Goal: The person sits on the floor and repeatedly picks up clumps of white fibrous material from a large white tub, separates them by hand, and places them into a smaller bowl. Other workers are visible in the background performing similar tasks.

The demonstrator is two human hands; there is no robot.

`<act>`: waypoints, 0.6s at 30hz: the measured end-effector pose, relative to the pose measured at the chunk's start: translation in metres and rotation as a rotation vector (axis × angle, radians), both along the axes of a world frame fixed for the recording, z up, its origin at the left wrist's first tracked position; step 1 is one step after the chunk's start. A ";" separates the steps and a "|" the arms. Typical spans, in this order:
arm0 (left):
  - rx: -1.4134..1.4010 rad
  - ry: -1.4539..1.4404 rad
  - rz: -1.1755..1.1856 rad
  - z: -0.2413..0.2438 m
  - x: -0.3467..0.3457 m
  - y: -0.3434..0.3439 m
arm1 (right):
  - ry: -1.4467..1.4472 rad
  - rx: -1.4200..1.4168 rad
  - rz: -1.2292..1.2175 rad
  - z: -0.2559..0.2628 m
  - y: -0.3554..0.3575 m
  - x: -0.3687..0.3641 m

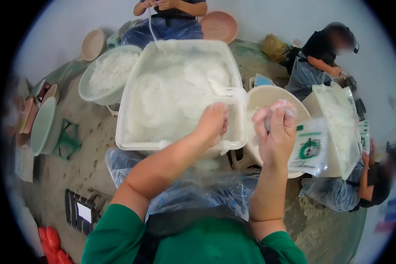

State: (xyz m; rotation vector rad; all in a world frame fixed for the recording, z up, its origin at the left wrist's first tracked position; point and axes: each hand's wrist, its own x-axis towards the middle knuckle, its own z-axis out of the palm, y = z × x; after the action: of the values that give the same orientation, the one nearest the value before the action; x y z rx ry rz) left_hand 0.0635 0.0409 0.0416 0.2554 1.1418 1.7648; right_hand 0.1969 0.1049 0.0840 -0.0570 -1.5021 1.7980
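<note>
A large white rectangular plastic tub point(123, 109) stands before me, filled with pale, cloudy liquid and white stringy strands point(217, 74). Some strands drape over its right rim. My left hand point(214, 122) is curled above the tub's lower right part; whether it grips anything is hidden. To the right, my right hand point(275, 123) is raised over a round cream basin point(293, 95), its fingers bent around a whitish, wet-looking clump point(285, 107). A printed clear plastic bag point(310, 145) lies at the basin's right side, just beyond my right hand.
A pale green basin point(85, 94) heaped with white strands stands at left of the tub. Another person point(170, 19) sits across, holding a strand. Two people sit at right around a white tub point(340, 132). A green stool point(66, 138) and a leaning green basin point(43, 127) are farther left.
</note>
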 end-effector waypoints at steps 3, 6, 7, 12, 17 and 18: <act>0.231 -0.069 -0.426 0.053 -0.001 -0.009 | -0.497 0.623 -0.580 -0.026 0.010 -0.004; 0.397 -0.209 -0.394 0.087 -0.012 0.001 | -0.454 0.685 -0.284 -0.033 -0.010 -0.016; 0.413 -0.232 -0.290 0.092 -0.015 0.005 | -0.417 0.533 -0.255 -0.037 -0.016 -0.018; -0.092 1.840 0.096 -0.020 -0.047 -0.018 | -0.399 0.453 -0.394 -0.032 -0.014 -0.016; 0.220 1.456 -0.094 -0.018 0.014 -0.027 | -0.259 0.396 -0.362 -0.014 -0.017 -0.017; 0.194 1.258 -0.087 -0.019 0.017 -0.019 | -0.137 0.143 -0.258 -0.013 -0.013 -0.018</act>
State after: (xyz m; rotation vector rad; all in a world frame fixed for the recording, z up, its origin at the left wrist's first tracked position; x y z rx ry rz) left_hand 0.0801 0.0222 0.0225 1.6627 1.7221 1.5754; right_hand 0.1784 0.0916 0.0706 -0.2949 -1.6344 1.5036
